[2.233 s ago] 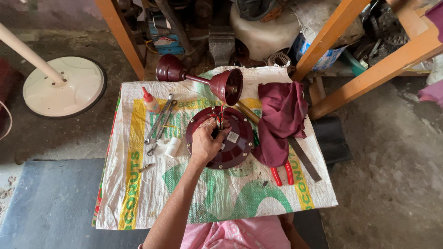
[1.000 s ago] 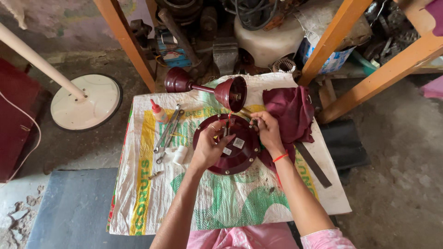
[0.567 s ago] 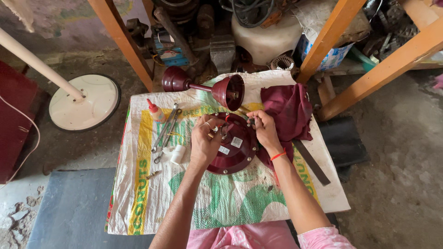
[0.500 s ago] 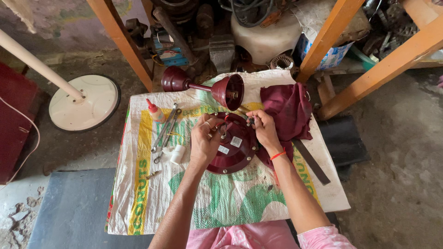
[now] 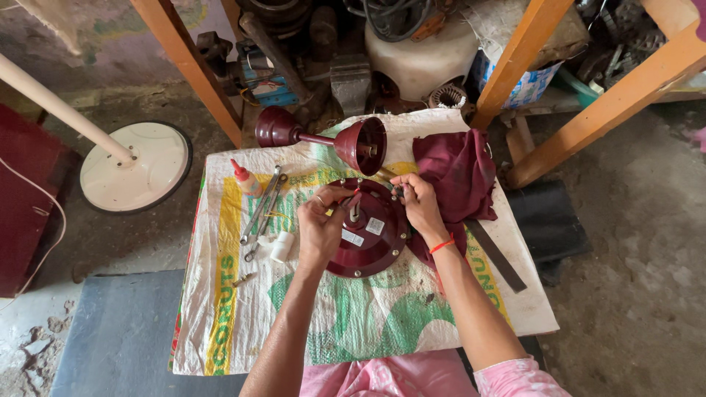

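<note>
Both hands pinched on small parts at the hub of our maroon motor housing [image 5: 368, 235], centre frame on the woven sack [image 5: 353, 323]: left hand [image 5: 320, 231] steadying beside the shaft, right hand [image 5: 419, 206] gripping wires at its upper edge, spanners [image 5: 261, 209] within reach at left.

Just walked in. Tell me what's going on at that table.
A person works with both hands on a round maroon motor housing lying on a printed woven sack that covers the table. The left hand pinches something small at its centre; the right hand grips its upper right edge. Wrenches, a small glue bottle and a maroon cloth lie alongside.
</note>
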